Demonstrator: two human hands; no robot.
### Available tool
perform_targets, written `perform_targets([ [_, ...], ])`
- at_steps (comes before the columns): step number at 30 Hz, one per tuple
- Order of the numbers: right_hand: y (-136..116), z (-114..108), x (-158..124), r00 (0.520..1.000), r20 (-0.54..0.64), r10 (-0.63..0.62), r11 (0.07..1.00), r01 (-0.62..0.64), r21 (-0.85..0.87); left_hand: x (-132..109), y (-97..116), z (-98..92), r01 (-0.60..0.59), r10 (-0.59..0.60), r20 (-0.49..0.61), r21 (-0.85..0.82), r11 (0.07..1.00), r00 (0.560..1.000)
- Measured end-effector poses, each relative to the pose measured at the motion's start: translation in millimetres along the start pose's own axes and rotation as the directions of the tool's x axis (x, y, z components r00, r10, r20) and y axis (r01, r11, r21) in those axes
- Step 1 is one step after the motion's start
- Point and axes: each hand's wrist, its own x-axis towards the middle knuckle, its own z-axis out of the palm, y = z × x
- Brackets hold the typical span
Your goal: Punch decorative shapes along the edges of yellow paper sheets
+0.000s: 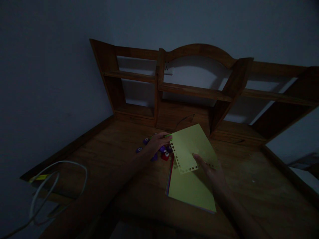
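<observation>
A yellow-green paper sheet [191,146] with star-shaped holes punched along its left and lower edges is held tilted above the desk. My right hand [211,172] pinches its lower edge, thumb on top. My left hand [156,143] reaches over a cluster of small craft punches [164,153], purple and red, and its fingers are curled on a green one at the sheet's upper left corner. Under the sheet lies a stack of coloured paper [190,191] with a yellow-green sheet on top.
The wooden desk [112,156] has a raised hutch with shelves [194,91] at the back. A white cable [59,181] loops at the desk's left edge. The room is dim.
</observation>
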Motion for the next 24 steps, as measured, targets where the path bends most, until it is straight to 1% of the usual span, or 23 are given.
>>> perform_targets([
  [3, -1.5, 0.8, -1.2, 1.0, -0.018, 0.009, 1.0, -0.009, 0.012, 0.5, -1.0, -1.4, -0.018, 0.019, -0.005, 0.066, 0.998, 1.0],
  [8, -1.4, 0.2, -1.8, 1.0, 0.011, 0.022, 0.999, -0.022, 0.029, -1.7, 2.2, -1.1, -0.032, 0.032, -0.001, 0.093, 0.995, 0.999],
  [15, -2.5, 0.0, -2.2, 0.999, 0.03, 0.03, 0.999, -0.031, 0.031, -4.3, 7.5, 2.8, 0.009, -0.009, -0.019, 0.02, 1.0, 1.0],
  [19, -2.5, 0.0, -2.9, 0.999, 0.024, 0.023, 1.0, -0.024, 0.02, -5.9, 8.7, 2.7, 0.021, -0.021, 0.004, -0.054, 0.998, 1.0],
  [22, -2.9, -0.2, -3.3, 0.999, 0.018, 0.027, 0.999, -0.028, 0.023, -7.6, 10.1, 3.1, 0.012, -0.01, 0.018, -0.075, 0.997, 1.0],
  [24, -3.4, -0.2, -3.6, 0.999, 0.016, 0.037, 0.999, -0.037, 0.028, -8.6, 11.2, 3.7, 0.031, -0.03, 0.012, -0.089, 0.996, 0.999],
])
